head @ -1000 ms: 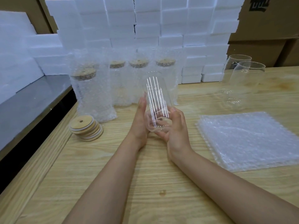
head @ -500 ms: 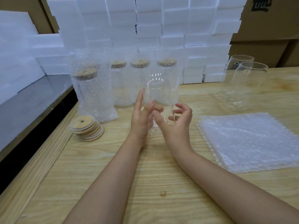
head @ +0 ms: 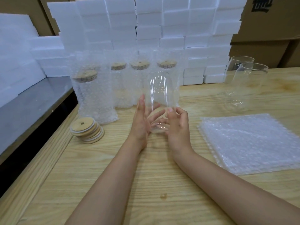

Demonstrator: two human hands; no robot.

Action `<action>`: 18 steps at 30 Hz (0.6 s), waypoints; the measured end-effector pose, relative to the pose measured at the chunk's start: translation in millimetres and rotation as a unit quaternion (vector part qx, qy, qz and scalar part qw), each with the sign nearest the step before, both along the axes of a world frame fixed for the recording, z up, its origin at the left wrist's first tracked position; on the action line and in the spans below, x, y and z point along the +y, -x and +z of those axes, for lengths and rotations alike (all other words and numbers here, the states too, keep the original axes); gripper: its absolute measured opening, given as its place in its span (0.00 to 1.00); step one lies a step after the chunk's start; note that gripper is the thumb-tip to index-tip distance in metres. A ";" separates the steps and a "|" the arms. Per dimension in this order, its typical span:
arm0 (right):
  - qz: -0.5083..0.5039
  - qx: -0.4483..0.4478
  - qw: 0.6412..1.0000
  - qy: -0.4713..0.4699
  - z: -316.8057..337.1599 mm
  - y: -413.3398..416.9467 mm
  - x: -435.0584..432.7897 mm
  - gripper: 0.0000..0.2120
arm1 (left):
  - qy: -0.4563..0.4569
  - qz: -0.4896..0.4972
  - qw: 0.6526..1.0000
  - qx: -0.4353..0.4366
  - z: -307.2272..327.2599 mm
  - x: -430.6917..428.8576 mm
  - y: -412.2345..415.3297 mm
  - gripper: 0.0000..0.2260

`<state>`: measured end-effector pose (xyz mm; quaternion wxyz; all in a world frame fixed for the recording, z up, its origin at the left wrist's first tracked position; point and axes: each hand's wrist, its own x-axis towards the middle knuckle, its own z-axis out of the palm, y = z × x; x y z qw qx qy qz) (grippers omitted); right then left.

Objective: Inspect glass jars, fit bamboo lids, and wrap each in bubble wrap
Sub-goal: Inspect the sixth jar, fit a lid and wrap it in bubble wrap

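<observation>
A clear glass jar [head: 159, 93] without a lid stands upright between my hands, just above the wooden table [head: 146, 176]. My left hand [head: 141, 122] lies flat against its left side with straight fingers. My right hand [head: 177, 125] curls round the jar's lower right side, thumb on the glass. A stack of bamboo lids [head: 86, 132] lies to the left. A pile of bubble wrap sheets [head: 250, 140] lies to the right. Several lidded jars wrapped in bubble wrap [head: 94, 95] stand behind.
Two bare glass jars [head: 243, 85] stand at the back right. White foam blocks [head: 146, 30] are stacked along the back, with cardboard boxes [head: 267, 21] behind them. A grey metal surface [head: 29, 104] adjoins the table on the left.
The jar has turned in my hands and come more upright. My right hand let go of it briefly and now curls round its lower side again.
</observation>
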<state>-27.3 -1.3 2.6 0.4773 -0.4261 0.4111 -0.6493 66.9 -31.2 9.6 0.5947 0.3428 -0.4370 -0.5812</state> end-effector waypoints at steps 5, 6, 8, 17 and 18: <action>0.037 -0.094 0.994 -0.034 2.2 -3.0 -0.5 0.04 | -0.009 -0.048 0.998 -0.025 2.6 2.3 -0.3 0.31; 0.037 -0.098 0.994 -0.039 2.6 -3.0 -0.5 0.05 | -0.008 -0.042 0.999 -0.024 3.4 2.6 -0.6 0.30; 0.035 -0.085 0.995 -0.038 2.3 -3.1 -0.8 0.07 | -0.010 -0.037 0.999 -0.022 3.5 2.3 -1.6 0.28; -0.045 0.086 0.995 0.028 3.8 0.1 3.1 0.21 | 0.015 0.082 0.996 -0.013 -3.5 -1.1 -1.6 0.24; -0.049 0.110 0.992 0.039 4.4 -0.8 4.5 0.27 | 0.011 0.091 0.996 -0.016 -2.6 -0.8 -1.8 0.25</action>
